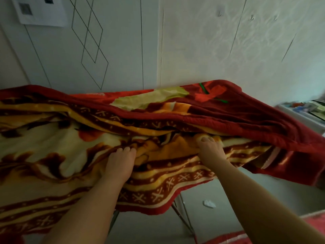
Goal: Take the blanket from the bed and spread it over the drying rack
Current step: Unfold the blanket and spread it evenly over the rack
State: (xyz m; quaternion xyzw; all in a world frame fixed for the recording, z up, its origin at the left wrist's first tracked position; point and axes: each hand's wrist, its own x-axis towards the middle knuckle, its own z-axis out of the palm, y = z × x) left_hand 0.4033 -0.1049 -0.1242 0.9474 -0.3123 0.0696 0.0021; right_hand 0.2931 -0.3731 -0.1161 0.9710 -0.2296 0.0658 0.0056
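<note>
The red, orange and cream patterned fleece blanket lies draped over the thin metal-legged drying rack. The left hand clutches a fold in curled fingers. The right hand, just alongside, grips bunched fabric too.

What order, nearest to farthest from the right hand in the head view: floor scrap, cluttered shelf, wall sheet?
From the right hand, which grips the blanket:
1. On the floor below it: crumpled white scrap.
2. Off to the right: cluttered white shelf.
3. On the wall, upper left: printed sheet.
</note>
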